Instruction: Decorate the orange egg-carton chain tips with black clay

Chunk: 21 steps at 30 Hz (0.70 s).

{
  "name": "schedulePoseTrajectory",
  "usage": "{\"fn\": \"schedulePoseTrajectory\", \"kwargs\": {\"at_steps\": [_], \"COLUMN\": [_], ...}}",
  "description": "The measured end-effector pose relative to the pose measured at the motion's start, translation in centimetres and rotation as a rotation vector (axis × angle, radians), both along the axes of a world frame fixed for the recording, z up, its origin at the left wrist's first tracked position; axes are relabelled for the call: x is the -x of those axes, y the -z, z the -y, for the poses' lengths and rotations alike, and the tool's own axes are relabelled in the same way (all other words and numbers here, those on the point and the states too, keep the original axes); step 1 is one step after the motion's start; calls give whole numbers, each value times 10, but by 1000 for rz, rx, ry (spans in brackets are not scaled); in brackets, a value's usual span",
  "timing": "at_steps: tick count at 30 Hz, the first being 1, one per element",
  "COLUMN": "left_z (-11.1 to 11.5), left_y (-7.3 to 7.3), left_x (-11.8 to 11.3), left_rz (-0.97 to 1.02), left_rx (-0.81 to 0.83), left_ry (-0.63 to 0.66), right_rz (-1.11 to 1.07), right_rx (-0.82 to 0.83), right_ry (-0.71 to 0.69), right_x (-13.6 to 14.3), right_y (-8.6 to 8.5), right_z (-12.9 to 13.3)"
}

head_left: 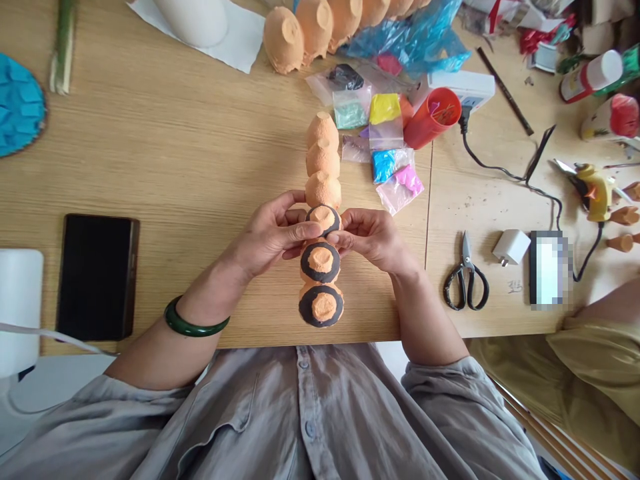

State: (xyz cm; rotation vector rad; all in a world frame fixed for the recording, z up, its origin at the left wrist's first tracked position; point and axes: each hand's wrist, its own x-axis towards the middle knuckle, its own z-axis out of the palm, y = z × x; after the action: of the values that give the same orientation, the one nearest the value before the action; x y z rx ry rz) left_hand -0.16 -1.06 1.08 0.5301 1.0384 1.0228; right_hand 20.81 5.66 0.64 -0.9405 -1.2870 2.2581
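An orange row of joined, bumpy egg-carton cups [323, 190] runs away from the table's front edge. The three cups nearest me have dark grey rings around their raised orange centres; the farther ones are plain orange. My left hand [273, 233] grips the row from the left, its thumb on the third ringed cup from the front. On the right side, my right hand [369, 239] pinches the same cup's edge between thumb and fingers. Small bags of blue clay [384, 166], pink clay [409, 179] and yellow clay [385, 108] lie beyond my right hand.
Black-handled scissors [466, 277], a white adapter [511, 247] and a red cup [433, 119] are to the right. A black phone [97, 277] lies left. More orange cups [284, 40] stand at the back. Another person's hand [625, 217] shows at the right edge.
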Motion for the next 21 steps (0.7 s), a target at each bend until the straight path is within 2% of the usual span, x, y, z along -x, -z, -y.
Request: {"fn": "schedulePoseTrajectory", "kwargs": {"at_steps": [6,13,21], "left_z": [-2,-3,-2], "left_y": [0,0,-1], "left_x": [-3,-6,-10], "left_rz": [-13,-85,61], "left_rx": [-16,31,-37], "left_ry": [19,19,-98], "right_rz": [57,129,-77], "right_rx": [-15,95,116], "right_ry": [-17,-70,77], "right_x": [-2,-1,1], "right_y": [1,-1,-10], "right_z": [-1,0,-2]}}
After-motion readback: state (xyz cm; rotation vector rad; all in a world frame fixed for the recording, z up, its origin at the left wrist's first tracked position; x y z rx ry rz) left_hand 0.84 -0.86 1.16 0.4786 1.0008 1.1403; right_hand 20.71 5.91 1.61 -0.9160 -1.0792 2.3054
